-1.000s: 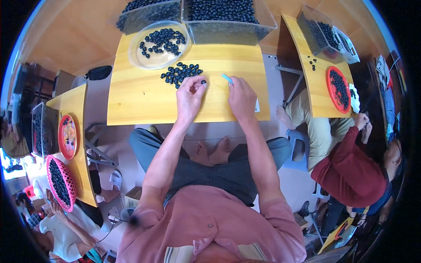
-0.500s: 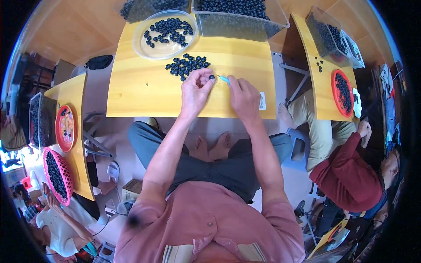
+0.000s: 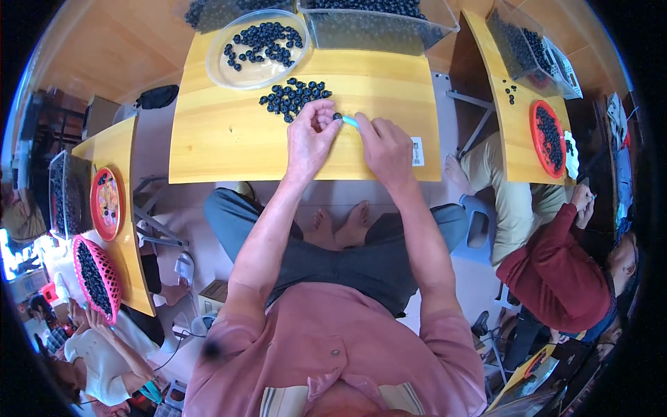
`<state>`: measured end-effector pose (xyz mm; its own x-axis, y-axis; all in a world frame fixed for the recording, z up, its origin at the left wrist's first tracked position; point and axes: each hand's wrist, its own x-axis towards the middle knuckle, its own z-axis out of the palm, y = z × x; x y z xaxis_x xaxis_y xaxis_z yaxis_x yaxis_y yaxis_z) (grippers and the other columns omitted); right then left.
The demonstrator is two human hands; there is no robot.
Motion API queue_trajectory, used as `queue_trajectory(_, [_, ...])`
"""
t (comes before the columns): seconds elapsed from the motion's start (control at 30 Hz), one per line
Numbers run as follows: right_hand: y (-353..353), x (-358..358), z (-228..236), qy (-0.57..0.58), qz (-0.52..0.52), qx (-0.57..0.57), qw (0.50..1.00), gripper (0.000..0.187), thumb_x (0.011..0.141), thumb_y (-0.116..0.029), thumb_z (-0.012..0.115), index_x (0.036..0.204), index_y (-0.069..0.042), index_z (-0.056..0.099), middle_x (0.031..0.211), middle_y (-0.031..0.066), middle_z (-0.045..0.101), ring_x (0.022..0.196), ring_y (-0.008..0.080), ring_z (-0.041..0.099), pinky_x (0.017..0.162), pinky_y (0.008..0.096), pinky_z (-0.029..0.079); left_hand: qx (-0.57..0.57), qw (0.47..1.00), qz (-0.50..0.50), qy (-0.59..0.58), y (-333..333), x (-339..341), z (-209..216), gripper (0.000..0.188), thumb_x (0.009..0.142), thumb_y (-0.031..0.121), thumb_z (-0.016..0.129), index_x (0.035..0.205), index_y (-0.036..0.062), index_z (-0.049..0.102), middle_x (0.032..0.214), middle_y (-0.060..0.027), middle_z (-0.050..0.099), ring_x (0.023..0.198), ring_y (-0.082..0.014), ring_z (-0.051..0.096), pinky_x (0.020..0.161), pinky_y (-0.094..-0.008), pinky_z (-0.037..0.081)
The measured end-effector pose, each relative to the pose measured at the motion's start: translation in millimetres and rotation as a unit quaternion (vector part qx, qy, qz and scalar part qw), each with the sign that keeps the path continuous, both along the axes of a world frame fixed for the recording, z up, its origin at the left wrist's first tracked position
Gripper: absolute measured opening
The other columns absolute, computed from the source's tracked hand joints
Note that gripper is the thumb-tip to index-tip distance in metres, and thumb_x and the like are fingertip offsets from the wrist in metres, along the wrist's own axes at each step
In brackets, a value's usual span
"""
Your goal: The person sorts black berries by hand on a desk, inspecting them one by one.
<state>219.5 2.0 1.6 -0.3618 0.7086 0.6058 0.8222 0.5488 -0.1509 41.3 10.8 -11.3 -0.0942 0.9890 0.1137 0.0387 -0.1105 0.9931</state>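
Yellow tabletop [image 3: 236, 149]: clear dish [image 3: 256, 74] of dark balls [image 3: 267, 38], then a loose pile [image 3: 292, 99]; finished share cannot be determined. Left hand [image 3: 309, 139] pinches one ball [image 3: 338, 117] near the pile, seemingly mid-work; right hand [image 3: 388, 147] grips a light-blue tool [image 3: 349, 121] against it.

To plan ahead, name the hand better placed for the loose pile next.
Probably the left hand: despite holding a dark ball, it's nearer the pile; the right hand has a blue tool.
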Motion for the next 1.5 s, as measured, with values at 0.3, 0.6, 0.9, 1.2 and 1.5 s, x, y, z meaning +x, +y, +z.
queue_trajectory(0.3, [3,2,-7,0.002,-0.025,-0.026,0.999,0.027,0.091,-0.011,0.066,0.117,-0.009,0.07,0.08,0.007,0.057,0.071,0.0253,0.064,0.059,0.0408,0.053,-0.001,1.0,0.012,0.01,0,0,-2,0.034,0.089,-0.005,0.077,0.12,-0.0004,0.064,0.098,-0.0033,0.069,0.084,-0.0065,0.063,0.078,-0.0223,0.055])
queue_trajectory(0.6, [6,-1,-3,-0.014,-0.064,-0.058,0.996,0.03,0.088,-0.008,0.065,0.117,-0.009,0.069,0.087,0.0084,0.059,0.076,0.0267,0.067,0.063,0.0408,0.057,0.005,1.0,0.011,-0.023,-1,-1,-2,0.035,0.089,-0.005,0.078,0.121,-0.0007,0.066,0.1,-0.0042,0.069,0.084,-0.0069,0.063,0.08,-0.0222,0.055])
queue_trajectory(0.9, [3,3,-8,0.0,-0.076,-0.058,0.995,0.027,0.09,-0.008,0.063,0.116,-0.009,0.07,0.09,0.0096,0.061,0.08,0.0287,0.069,0.068,0.042,0.058,0.082,0.994,0.018,0.076,-7,-1,5,0.019,0.088,-0.001,0.079,0.107,0.0014,0.078,0.096,-0.0056,0.068,0.078,-0.0108,0.06,0.072,-0.0252,0.052])
queue_trajectory(1.2, [5,1,-11,0.0,-0.077,-0.071,0.995,0.024,0.091,-0.008,0.063,0.114,-0.009,0.07,0.088,0.0104,0.06,0.076,0.0304,0.069,0.065,0.0441,0.057,0.237,0.936,0.083,0.244,48,-67,66,0.02,0.089,0.001,0.073,0.109,0.002,0.073,0.106,-0.0142,0.071,0.093,-0.0304,0.071,0.081,-0.0371,0.058])
queue_trajectory(1.5, [7,3,-13,0.033,-0.075,-0.041,0.996,0.024,0.088,-0.006,0.064,0.111,-0.008,0.07,0.089,0.0095,0.06,0.078,0.0285,0.068,0.065,0.0437,0.057,0.114,0.924,0.048,0.363,4,-72,40,0.023,0.087,0.007,0.079,0.108,0.0048,0.072,0.092,-0.0128,0.066,0.086,-0.0308,0.067,0.079,-0.0418,0.055])
